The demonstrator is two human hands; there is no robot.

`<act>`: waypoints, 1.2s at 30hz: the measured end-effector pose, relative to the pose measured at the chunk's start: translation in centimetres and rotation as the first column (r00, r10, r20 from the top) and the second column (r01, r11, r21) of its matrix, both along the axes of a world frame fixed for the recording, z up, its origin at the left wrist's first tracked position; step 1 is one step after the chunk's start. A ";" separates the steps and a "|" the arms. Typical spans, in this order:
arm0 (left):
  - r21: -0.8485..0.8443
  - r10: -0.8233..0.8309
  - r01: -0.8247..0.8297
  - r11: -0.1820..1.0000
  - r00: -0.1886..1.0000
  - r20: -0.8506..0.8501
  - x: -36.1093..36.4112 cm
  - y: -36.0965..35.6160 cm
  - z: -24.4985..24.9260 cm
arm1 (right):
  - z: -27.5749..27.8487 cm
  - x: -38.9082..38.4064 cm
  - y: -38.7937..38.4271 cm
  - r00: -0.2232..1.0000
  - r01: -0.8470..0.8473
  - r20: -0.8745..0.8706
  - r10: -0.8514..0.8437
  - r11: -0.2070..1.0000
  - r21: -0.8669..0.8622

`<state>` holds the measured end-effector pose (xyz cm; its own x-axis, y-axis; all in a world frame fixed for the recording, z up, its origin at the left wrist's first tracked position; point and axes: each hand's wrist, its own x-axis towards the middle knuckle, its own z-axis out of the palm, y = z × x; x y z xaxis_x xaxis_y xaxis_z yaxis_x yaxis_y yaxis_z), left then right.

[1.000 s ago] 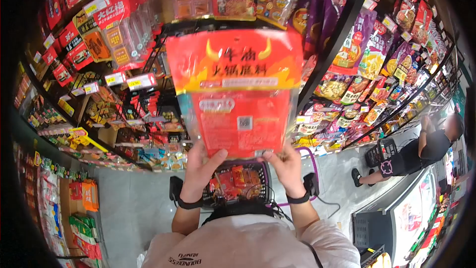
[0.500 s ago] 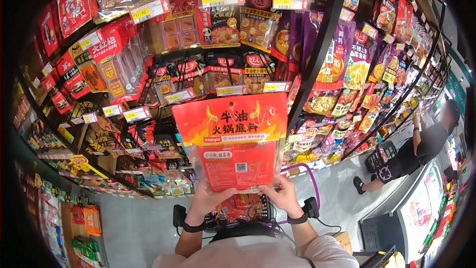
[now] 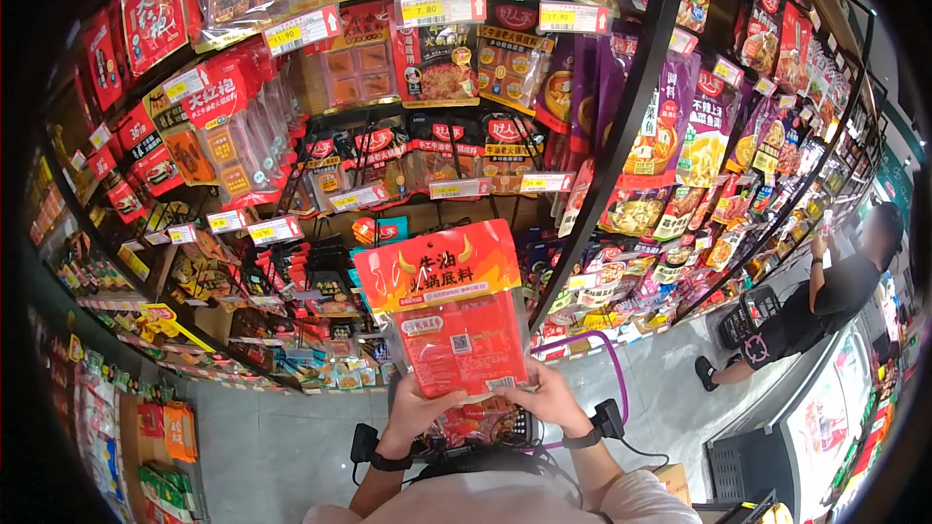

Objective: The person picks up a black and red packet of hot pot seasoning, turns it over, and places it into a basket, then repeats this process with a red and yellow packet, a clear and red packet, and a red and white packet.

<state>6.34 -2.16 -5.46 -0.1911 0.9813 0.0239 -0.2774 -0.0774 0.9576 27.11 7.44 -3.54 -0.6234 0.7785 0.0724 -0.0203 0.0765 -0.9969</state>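
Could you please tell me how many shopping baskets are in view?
2. One basket sits under the left hand and right hand holding the red packet; the other basket is beside the person at the right. More may be hidden.

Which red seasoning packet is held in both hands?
The horned, flame-printed packet, pinched at its bottom corners by left hand and right hand; the rest hang on racks.

I count one red packet, held in my two hands, the left hand and the right hand. One basket with one purple handle sits below them. I wear two black wristbands. One other person stands down the aisle beside one black basket
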 end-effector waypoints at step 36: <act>-0.078 -0.044 0.047 0.996 0.998 0.036 -3.4 -2.7 -7.5 | -4.7 -0.1 1.9 0.893 -0.289 0.357 0.272 0.957 -0.007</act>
<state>2.94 -4.82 -12.99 -0.1455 0.9875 -0.0598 -0.3113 0.0117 0.9502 26.99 9.37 -8.23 -0.8067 0.5687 -0.1605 0.3027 0.1645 -0.9388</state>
